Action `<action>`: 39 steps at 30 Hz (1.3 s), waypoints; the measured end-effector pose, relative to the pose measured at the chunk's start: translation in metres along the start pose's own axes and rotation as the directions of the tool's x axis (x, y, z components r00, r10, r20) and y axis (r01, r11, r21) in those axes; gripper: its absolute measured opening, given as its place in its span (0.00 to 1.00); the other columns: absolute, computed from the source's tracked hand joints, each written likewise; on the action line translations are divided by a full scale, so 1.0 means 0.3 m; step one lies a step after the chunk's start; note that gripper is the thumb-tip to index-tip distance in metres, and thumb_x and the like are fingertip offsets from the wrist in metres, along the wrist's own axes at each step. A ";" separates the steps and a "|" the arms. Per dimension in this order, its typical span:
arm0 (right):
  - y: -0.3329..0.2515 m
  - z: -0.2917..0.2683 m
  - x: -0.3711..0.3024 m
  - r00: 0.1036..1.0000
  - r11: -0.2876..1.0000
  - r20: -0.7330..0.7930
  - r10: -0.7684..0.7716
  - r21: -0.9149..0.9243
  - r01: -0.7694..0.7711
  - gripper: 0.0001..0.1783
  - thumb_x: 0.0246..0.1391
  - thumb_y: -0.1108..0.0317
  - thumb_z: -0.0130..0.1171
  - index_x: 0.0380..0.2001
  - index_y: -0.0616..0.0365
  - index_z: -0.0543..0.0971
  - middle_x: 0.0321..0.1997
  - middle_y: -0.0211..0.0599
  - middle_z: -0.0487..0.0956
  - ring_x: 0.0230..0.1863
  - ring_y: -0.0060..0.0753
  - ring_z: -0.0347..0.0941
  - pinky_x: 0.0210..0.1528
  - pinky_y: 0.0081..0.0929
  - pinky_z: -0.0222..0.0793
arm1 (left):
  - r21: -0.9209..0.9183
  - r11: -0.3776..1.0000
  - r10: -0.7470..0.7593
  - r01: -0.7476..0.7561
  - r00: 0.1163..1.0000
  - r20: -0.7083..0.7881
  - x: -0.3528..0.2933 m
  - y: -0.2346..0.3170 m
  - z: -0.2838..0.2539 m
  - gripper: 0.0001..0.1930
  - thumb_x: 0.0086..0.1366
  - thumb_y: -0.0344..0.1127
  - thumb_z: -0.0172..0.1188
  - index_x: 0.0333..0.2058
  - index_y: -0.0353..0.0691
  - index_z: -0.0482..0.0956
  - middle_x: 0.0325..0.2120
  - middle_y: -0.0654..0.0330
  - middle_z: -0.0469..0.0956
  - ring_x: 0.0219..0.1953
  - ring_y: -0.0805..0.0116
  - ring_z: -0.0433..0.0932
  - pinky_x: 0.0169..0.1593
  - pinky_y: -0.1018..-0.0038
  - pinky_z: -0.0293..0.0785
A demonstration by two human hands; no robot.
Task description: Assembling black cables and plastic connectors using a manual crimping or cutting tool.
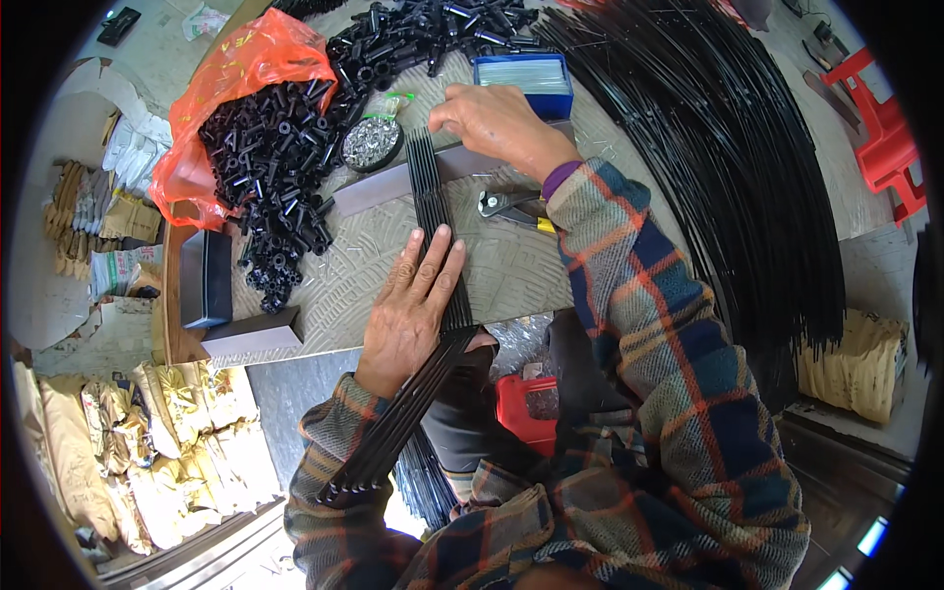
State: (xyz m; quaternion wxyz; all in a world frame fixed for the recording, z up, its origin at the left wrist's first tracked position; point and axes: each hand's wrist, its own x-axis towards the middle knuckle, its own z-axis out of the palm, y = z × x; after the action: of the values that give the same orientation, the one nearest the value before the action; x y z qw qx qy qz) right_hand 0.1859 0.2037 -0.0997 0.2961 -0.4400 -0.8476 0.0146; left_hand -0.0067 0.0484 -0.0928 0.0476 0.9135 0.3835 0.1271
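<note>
My left hand (403,324) lies with outstretched fingers on a flat row of thin black rods (425,182), which runs from the tabletop back over my left forearm. The row's far ends rest on a low grey strip (379,190). Just right of those ends is my right hand (497,123), thumb and fingers pinched together; whatever is between them is too small to make out. A shallow black round dish (397,155) of tiny shiny pieces sits left of the rod ends. Behind my right hand stands a blue box (560,104) of thin pale sticks. Yellow-handled cutting pliers (509,205) lie beside the rods.
A heap of black plastic parts (261,157) spills from a red bag (280,54) at the left. Many long black rods (737,167) cover the table's right side. A red stool (885,138) stands beyond. Wrapped packages (177,423) lie at lower left.
</note>
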 end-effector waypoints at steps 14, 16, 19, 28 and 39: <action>-0.013 -0.006 -0.015 0.999 0.975 -0.012 0.046 -0.218 -0.047 0.08 0.45 0.72 0.53 0.32 0.56 0.72 0.35 0.38 0.72 0.33 0.47 0.72 0.32 0.39 0.67 | 0.092 0.996 -0.001 0.001 1.000 0.002 -0.023 -0.019 0.022 0.43 0.48 0.62 0.53 0.57 0.40 0.56 0.59 0.55 0.54 0.61 0.53 0.51 0.61 0.61 0.49; -0.010 -0.023 -0.012 0.999 0.969 0.004 0.039 -0.245 -0.037 0.04 0.45 0.71 0.53 0.28 0.55 0.72 0.32 0.36 0.72 0.33 0.45 0.72 0.31 0.38 0.67 | 0.092 0.996 -0.002 0.002 1.000 0.004 -0.025 -0.018 0.015 0.43 0.49 0.62 0.52 0.58 0.40 0.56 0.59 0.55 0.53 0.62 0.53 0.50 0.61 0.61 0.50; 0.002 -0.037 -0.008 0.998 0.978 0.036 -0.048 -0.201 0.054 0.03 0.46 0.69 0.52 0.26 0.53 0.74 0.29 0.35 0.73 0.32 0.44 0.73 0.29 0.39 0.65 | 0.061 0.998 0.000 0.001 1.000 -0.003 -0.024 -0.016 0.014 0.42 0.49 0.61 0.52 0.58 0.40 0.56 0.59 0.54 0.53 0.62 0.53 0.50 0.60 0.61 0.52; -0.004 -0.045 -0.006 0.987 0.995 0.131 0.092 -0.037 -0.088 0.05 0.44 0.69 0.54 0.28 0.54 0.74 0.27 0.35 0.74 0.33 0.44 0.71 0.31 0.37 0.65 | 0.092 0.996 0.026 -0.022 0.999 -0.045 -0.036 -0.031 0.033 0.41 0.49 0.60 0.52 0.57 0.39 0.57 0.58 0.53 0.54 0.61 0.53 0.52 0.57 0.67 0.59; 0.078 -0.083 0.014 0.892 0.936 -0.441 0.105 -0.260 -0.239 0.06 0.44 0.68 0.54 0.29 0.51 0.75 0.27 0.34 0.74 0.32 0.42 0.71 0.32 0.35 0.66 | 0.217 0.976 -0.020 0.036 0.997 -0.075 -0.027 -0.002 0.013 0.43 0.48 0.64 0.51 0.57 0.39 0.57 0.58 0.54 0.55 0.61 0.55 0.52 0.60 0.64 0.53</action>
State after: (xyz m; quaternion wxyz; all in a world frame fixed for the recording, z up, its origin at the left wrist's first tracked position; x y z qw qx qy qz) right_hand 0.2142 0.2153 -0.0840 0.3967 -0.5474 -0.7130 -0.1861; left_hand -0.0115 0.0429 -0.0983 -0.0648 0.9025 0.4095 0.1164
